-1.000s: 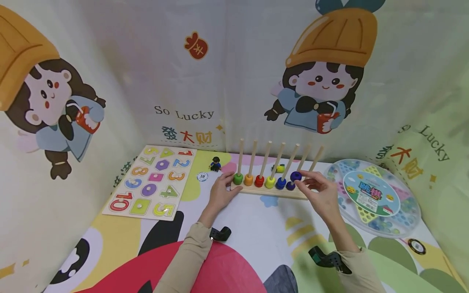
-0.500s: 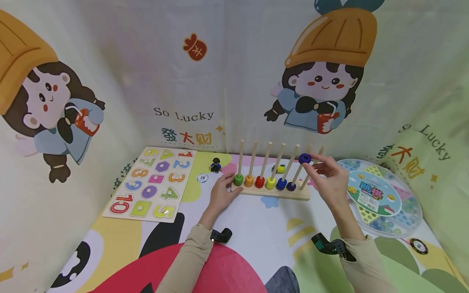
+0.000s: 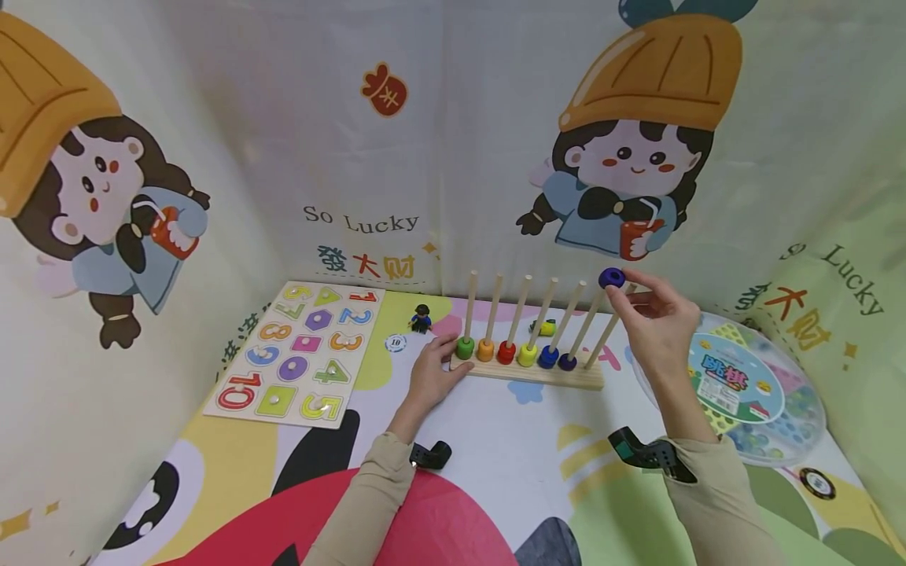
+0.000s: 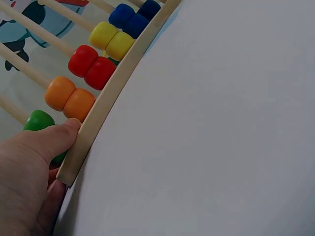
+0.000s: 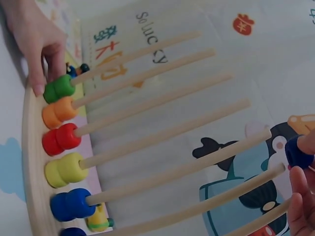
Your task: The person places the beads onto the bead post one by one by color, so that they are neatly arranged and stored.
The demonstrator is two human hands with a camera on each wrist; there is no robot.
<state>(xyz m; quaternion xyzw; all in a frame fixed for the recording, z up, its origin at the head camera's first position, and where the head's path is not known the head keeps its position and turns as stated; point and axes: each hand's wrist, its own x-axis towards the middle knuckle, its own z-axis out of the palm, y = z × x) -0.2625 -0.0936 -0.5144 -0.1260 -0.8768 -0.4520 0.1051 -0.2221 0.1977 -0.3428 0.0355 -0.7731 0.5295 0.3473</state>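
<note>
A wooden peg rack [image 3: 538,376] bears a row of upright rods with bead pairs in green [image 3: 465,348], orange [image 3: 485,350], red [image 3: 506,353], yellow [image 3: 527,355] and blue [image 3: 548,357]. Low on the sixth rod sits one dark purple-blue bead [image 3: 568,362]. The seventh rod [image 3: 602,338] bears no bead. My left hand [image 3: 432,373] grips the rack's left end, its thumb [image 4: 64,132] along the front by the orange beads. Between thumb and fingertips, my right hand [image 3: 658,322] pinches another purple-blue bead [image 5: 298,152], right at the sixth rod's top.
A number puzzle board [image 3: 293,354] lies at the left. Behind the rack are a small toy figure [image 3: 421,318], a chip [image 3: 395,343] and a yellow toy [image 3: 544,327]. A round Chinese checkers box [image 3: 736,385] lies right, near a black chip [image 3: 817,483]. Printed cloth walls rise behind.
My right hand has risen and moved right, lifting the purple-blue bead from low on the sixth rod up to its top. The left hand stays on the rack's end.
</note>
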